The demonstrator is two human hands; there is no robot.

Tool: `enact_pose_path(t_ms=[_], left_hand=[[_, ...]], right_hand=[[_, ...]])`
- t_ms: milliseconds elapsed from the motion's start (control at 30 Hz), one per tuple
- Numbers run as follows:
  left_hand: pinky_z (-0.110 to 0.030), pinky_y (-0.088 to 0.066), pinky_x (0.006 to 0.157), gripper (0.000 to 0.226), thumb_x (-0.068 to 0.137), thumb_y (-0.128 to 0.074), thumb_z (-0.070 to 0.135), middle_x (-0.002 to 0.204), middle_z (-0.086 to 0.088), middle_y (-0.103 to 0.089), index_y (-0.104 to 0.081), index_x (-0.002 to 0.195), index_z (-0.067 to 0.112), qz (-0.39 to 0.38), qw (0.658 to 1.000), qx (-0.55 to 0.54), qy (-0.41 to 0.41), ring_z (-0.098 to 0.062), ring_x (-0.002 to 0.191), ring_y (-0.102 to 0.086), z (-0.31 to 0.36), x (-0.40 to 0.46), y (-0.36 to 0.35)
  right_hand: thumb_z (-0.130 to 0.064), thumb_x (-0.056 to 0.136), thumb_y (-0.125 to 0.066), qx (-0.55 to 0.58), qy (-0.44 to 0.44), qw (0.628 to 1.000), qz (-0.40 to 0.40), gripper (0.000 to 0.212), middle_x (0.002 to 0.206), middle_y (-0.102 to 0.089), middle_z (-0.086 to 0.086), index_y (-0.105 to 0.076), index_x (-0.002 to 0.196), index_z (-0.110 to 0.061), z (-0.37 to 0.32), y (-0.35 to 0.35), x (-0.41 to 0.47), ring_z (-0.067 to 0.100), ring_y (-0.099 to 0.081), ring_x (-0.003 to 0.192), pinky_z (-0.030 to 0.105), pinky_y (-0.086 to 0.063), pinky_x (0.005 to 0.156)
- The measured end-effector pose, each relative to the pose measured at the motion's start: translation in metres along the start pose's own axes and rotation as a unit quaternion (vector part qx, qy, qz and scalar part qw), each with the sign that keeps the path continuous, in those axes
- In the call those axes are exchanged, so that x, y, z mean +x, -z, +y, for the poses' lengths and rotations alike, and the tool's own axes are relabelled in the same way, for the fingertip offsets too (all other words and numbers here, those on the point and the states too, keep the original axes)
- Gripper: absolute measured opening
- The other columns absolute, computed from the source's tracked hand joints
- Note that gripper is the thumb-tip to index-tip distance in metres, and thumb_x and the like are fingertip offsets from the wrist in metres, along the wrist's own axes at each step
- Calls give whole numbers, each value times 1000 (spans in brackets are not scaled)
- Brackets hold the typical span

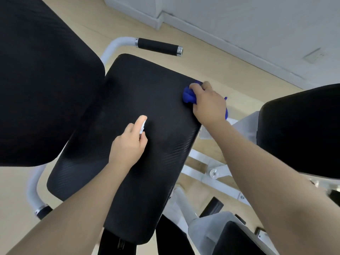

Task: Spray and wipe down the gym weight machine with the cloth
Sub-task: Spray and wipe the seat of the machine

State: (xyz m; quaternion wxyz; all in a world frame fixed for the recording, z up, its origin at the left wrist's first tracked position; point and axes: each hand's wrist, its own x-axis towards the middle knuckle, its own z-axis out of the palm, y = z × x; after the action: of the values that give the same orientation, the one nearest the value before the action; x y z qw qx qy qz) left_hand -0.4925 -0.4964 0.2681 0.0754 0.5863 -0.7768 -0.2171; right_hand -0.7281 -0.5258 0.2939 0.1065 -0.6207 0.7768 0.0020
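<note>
Right hand (207, 103) is bunched tight around the blue cloth (188, 95), pressing it onto the far right corner of the black seat pad (139, 92). Left hand (128, 144) is curled over the middle of the pad, gripping a small white thing, likely the sprayer (143, 127), mostly hidden. A black-gripped handle (158, 46) sits beyond the pad.

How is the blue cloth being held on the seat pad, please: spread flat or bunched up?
Bunched up: the blue cloth shows as a crumpled wad under the right hand at the seat pad's far corner.
</note>
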Motion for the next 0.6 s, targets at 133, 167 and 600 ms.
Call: enact_pose_path(t_ms=[133, 167, 600], left_hand=[[-25, -32, 35, 43, 83, -33, 28, 67, -5, -45, -38, 125, 25, 15, 999, 27, -13, -29, 33, -37, -1, -1, -1], [-25, -32, 35, 43, 83, -32, 28, 68, -6, -46, -38, 126, 25, 13, 999, 30, -13, -28, 33, -37, -2, -1, -2], [-32, -38, 42, 44, 89, -39, 26, 78, -3, -44, -39, 133, 27, 8, 1000, -20, 10, -29, 45, -44, -4, -7, 6]], right_hand=[[-16, 69, -68, 15, 140, 986, -84, 42, 93, -55, 8, -61, 110, -19, -43, -15, -68, 30, -56, 59, 30, -25, 50], [-17, 57, -77, 6, 178, 980, -92, 44, 81, -56, 6, -66, 100, -19, -47, -16, -76, 24, -49, 45, 26, -22, 46], [-16, 87, -50, -22, 150, 982, -109, 43, 117, -47, 8, -44, 129, -20, -82, -18, -46, 30, -54, 70, 33, -28, 55]])
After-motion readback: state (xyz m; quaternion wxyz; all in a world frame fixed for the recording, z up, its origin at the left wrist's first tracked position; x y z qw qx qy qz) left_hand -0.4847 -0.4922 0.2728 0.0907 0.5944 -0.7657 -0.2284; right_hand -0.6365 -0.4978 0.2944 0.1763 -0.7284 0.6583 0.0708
